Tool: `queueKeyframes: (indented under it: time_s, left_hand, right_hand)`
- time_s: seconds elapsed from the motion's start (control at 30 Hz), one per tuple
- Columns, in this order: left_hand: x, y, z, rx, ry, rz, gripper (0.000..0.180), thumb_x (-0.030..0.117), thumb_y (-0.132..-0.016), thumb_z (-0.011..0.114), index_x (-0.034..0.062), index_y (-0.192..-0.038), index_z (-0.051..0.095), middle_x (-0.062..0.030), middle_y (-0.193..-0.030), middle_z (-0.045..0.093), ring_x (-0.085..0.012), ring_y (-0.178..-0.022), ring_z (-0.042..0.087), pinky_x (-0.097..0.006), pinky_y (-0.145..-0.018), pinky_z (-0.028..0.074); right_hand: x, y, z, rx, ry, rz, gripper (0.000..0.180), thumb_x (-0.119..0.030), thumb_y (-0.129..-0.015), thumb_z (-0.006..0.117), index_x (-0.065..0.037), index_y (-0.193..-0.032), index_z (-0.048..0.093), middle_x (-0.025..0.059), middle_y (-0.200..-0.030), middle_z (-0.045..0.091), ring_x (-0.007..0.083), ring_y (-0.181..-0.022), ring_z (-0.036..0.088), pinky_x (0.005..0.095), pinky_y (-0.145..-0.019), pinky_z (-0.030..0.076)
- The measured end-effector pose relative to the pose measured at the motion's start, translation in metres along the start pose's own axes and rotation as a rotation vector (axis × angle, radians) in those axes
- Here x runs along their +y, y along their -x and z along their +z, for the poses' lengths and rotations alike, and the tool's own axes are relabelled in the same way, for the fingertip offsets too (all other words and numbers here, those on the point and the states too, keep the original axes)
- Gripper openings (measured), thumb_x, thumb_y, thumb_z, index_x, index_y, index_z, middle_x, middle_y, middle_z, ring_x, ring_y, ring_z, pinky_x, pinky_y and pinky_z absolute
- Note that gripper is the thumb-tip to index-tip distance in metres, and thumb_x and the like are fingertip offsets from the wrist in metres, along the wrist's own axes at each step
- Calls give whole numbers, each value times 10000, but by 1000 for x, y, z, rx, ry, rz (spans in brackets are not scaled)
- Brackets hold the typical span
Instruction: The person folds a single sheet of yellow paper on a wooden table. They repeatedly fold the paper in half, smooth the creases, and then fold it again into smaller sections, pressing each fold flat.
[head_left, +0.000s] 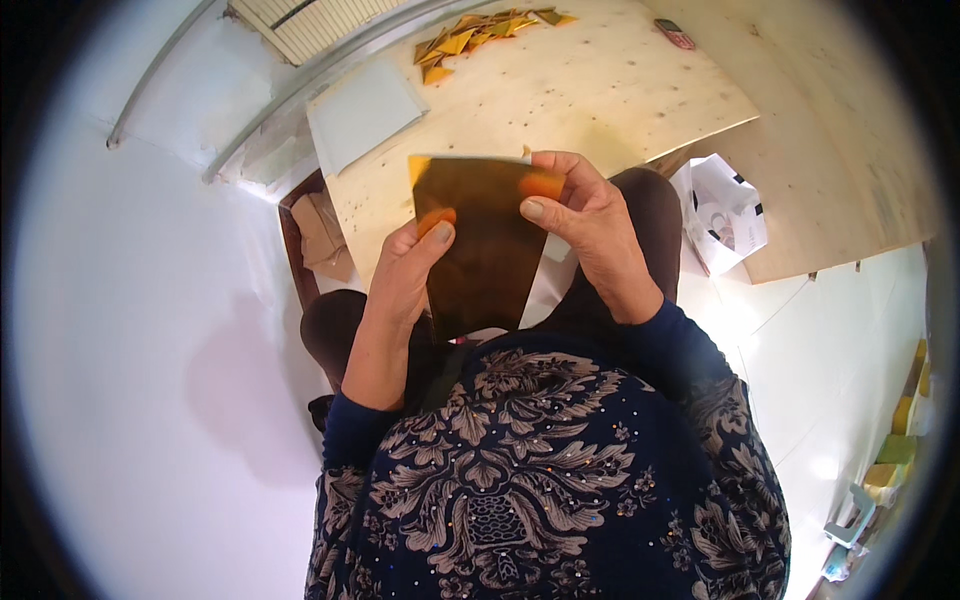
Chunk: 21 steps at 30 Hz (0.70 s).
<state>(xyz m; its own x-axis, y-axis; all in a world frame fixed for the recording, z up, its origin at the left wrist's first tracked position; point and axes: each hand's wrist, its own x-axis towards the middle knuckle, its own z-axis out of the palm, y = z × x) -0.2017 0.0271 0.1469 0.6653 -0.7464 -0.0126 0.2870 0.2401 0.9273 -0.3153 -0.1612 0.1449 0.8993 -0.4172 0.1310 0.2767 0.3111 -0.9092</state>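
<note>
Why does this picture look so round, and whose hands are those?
There is no robot here, just a person using two bare hands. A camera worn on their head looks down, so we see their own arms and flowery top. Its very wide lens makes straight edges bend. The left hand and the right hand both hold a gold-brown sheet, with the thumbs in front. On the table lie folded gold pieces, a pale panel and what looks like a phone. A white bag is off to the right.
</note>
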Motion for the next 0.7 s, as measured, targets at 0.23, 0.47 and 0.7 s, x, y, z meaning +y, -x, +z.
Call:
queueKeyframes:
  time_s: [0.23,0.47,0.7]
  left_hand:
    - [4,5,13,-58,-86,130,281,210,-951,623,23,-1159,650,-33,-1092,663,-110,-1013,596,-267,-920,457]
    - [14,0,24,-24,-170,263,297,191,-913,676,20,-1154,644,-39,-1089,661,-103,-999,591,-254,-908,455]
    - [44,-13,32,117,-254,349,163,94,-842,741,11,-967,679,-32,-910,682,-82,-836,600,-213,-797,480]
  right_hand:
    - [-34,15,24,128,-125,-72,264,-80,-871,727,-34,-1104,612,-6,-985,635,51,-885,564,180,-803,472]
    - [-32,21,22,113,-26,-220,95,-68,-904,689,-26,-978,646,-47,-916,626,14,-828,528,160,-742,436]
    - [-37,27,21,143,85,-228,100,-87,-905,693,-14,-967,668,-54,-896,614,16,-814,519,159,-736,422]
